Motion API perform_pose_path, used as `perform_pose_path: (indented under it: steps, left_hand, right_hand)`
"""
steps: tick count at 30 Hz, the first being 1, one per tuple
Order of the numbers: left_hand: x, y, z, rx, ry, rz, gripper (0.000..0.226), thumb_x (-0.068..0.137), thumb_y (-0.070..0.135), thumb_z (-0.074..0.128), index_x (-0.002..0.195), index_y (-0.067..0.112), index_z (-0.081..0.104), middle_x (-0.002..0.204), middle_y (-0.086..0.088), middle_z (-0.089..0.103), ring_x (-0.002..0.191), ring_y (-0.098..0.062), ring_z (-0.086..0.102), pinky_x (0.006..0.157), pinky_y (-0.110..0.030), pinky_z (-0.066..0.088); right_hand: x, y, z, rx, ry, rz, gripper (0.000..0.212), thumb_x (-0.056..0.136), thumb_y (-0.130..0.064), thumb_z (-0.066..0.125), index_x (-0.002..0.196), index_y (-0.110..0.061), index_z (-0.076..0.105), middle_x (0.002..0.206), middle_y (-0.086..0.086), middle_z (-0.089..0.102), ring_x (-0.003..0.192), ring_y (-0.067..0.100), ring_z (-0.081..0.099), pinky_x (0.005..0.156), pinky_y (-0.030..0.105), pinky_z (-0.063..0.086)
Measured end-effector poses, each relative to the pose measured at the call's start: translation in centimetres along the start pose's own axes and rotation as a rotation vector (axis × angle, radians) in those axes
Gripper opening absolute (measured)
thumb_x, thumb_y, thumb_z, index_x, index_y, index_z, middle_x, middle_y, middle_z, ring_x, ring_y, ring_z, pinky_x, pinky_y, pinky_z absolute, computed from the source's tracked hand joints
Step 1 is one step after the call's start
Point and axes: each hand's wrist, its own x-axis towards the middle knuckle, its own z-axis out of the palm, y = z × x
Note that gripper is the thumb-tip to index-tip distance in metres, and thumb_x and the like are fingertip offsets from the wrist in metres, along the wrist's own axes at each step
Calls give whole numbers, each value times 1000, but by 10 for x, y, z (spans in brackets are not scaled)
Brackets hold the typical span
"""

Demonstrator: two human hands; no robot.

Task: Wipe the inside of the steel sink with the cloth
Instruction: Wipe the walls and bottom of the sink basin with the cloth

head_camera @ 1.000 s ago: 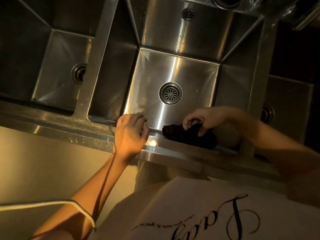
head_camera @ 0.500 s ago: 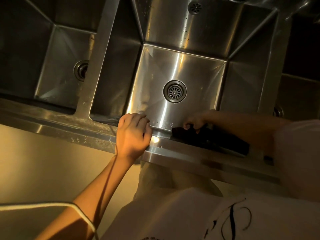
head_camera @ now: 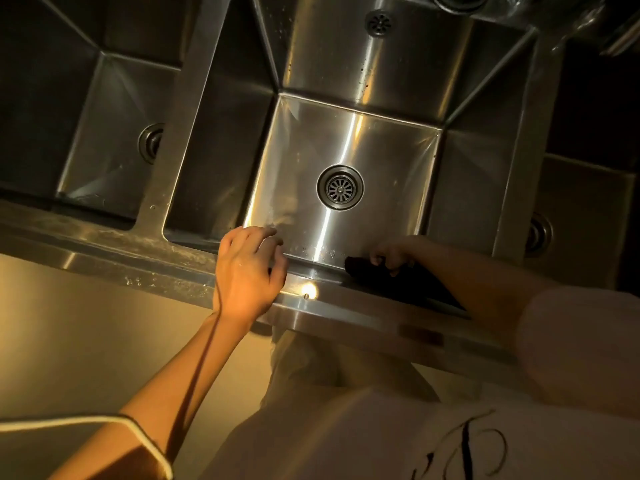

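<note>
The middle steel sink basin [head_camera: 381,147] lies straight below me, with a round drain [head_camera: 340,187] in its floor. A dark cloth [head_camera: 367,273] lies against the basin's near wall, just under the front rim. My right hand [head_camera: 389,254] reaches down inside the basin and grips the cloth with curled fingers; the rim and my forearm hide most of the cloth. My left hand [head_camera: 247,268] rests on the front rim [head_camera: 173,271] of the sink, its fingers loosely bent over the edge and holding nothing.
A second basin [head_camera: 104,133] with its own drain sits to the left behind a steel divider [head_camera: 183,116]. A third basin [head_camera: 588,220] is at the right, mostly dark. An overflow grille [head_camera: 379,23] is on the middle basin's far wall.
My right hand has sunk lower along the near wall with the cloth, so less of both shows above the rim. My left hand has stayed on the rim.
</note>
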Motion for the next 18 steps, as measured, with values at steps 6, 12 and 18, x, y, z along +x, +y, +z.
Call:
perform_pose_path:
  steps: [6,12,18]
  left_hand:
    - [0,-3,0,18,8,46,24,91,19,48,90,10,70,98,-4,67,95,-24,60,93,-35,37]
    - [0,0,-4,35,-26,17,28,91,21,47,96,9,71,105,-7,69,102,-25,61,96,-39,37]
    - [-1,-1,-3,21,8,9,23,89,18,50,94,9,71,101,-8,68,99,-28,61,94,-40,39]
  right_hand:
    - [-39,0,-10,11,-51,-58,34,79,10,45,96,-19,47,100,4,48,91,23,48,70,35,45]
    - [-91,1,-17,50,-47,-127,36,77,8,60,103,-16,54,98,-4,52,91,16,47,62,21,41]
    - [-156,-3,-29,126,-43,-260,34,78,6,65,104,-15,56,103,-2,57,99,19,54,85,37,49]
